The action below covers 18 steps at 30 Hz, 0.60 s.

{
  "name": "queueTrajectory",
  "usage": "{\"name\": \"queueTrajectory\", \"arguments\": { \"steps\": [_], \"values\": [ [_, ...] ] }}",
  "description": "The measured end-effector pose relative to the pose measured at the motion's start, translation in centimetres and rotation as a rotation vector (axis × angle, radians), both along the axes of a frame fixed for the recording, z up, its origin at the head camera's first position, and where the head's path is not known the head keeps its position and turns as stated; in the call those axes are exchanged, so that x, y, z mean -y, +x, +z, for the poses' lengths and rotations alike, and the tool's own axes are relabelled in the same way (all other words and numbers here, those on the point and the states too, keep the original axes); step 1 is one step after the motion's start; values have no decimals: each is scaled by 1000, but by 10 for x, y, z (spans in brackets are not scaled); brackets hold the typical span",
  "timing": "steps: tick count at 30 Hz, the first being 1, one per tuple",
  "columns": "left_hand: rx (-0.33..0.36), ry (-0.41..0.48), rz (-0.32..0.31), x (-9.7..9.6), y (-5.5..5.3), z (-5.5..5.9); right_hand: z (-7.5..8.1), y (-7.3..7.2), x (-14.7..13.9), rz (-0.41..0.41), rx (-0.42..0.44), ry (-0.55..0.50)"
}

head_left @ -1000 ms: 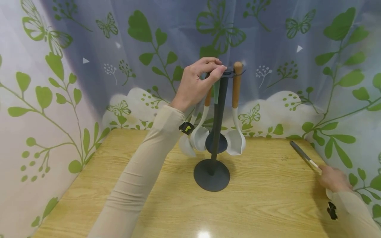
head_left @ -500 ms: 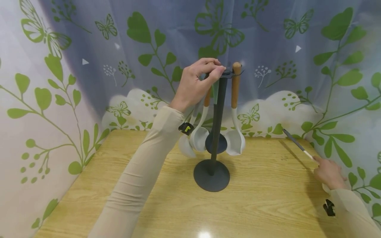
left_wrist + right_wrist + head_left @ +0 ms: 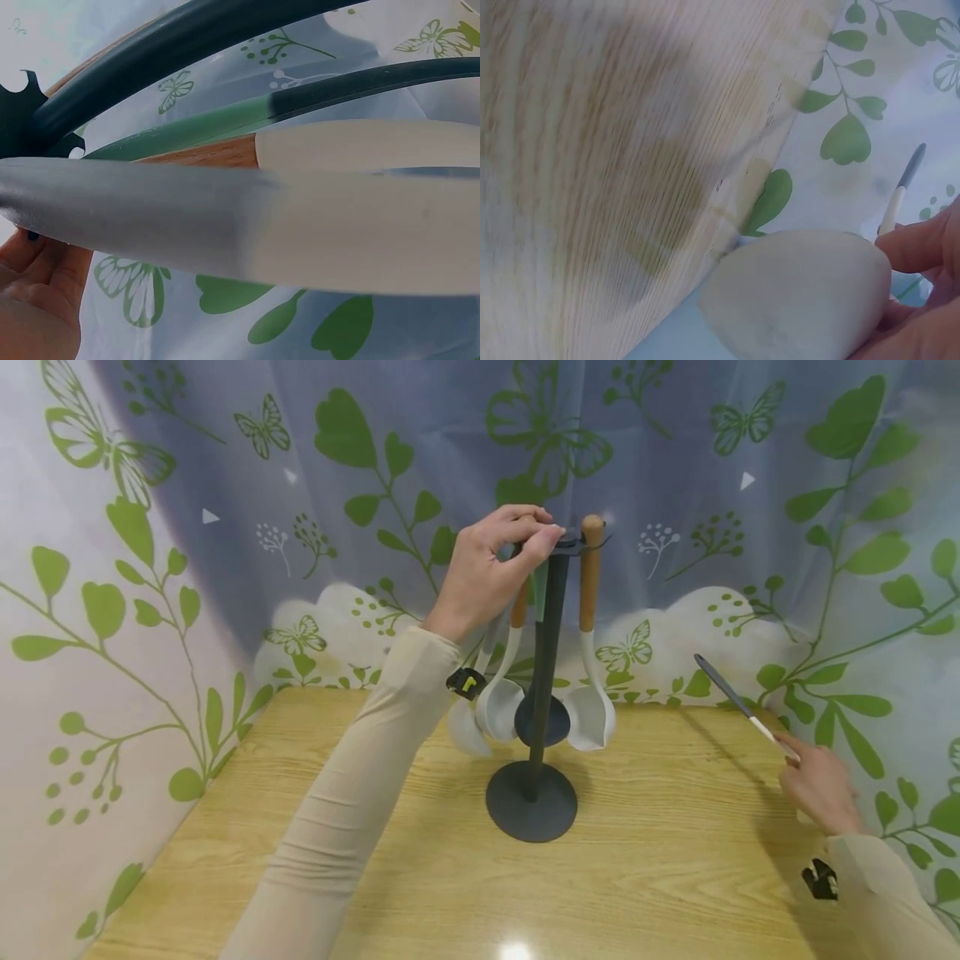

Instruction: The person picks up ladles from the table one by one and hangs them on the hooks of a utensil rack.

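Observation:
My left hand [image 3: 491, 560] pinches the top of a dark utensil stand [image 3: 531, 802], its thumb and fingertips at the hook ring. From the stand hang a wooden-handled white ladle [image 3: 498, 710], a dark ladle [image 3: 551, 720] with a green handle, and a white ladle [image 3: 588, 718] with a wooden handle at the right. A white utensil with a grey handle [image 3: 142, 214] hangs closest to the left wrist. My right hand [image 3: 819, 781] holds a grey-handled white ladle [image 3: 802, 292] by its bowl end; its handle [image 3: 723, 681] points up and away to the left.
The wooden table [image 3: 660, 860] carries the stand near its middle. A leaf-patterned curtain [image 3: 427, 435] closes the back and both sides, and the right hand is close to the right side of it.
My right hand has moved left and slightly up, raising the ladle so its handle tip now overlaps the curtain. The left hand keeps its hold on the stand.

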State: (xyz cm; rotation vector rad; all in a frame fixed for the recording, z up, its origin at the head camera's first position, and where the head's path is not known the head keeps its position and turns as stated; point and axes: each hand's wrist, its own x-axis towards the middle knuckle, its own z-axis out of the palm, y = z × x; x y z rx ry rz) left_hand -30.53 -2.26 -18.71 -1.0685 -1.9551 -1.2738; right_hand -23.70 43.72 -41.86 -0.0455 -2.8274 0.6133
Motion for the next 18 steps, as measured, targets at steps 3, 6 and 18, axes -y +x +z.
{"name": "queueTrajectory", "arguments": {
  "steps": [3, 6, 18],
  "values": [
    [-1, -5, 5, 0, 0, 0, 2, -1, 6, -10, -23, -4],
    [-4, -12, 11, 0, 1, 0, 2, -2, 12, -24, -44, -1],
    [1, -11, -8, 1, -1, 0, 9, -6, 31, -14, -197, -29]
  ]
}}
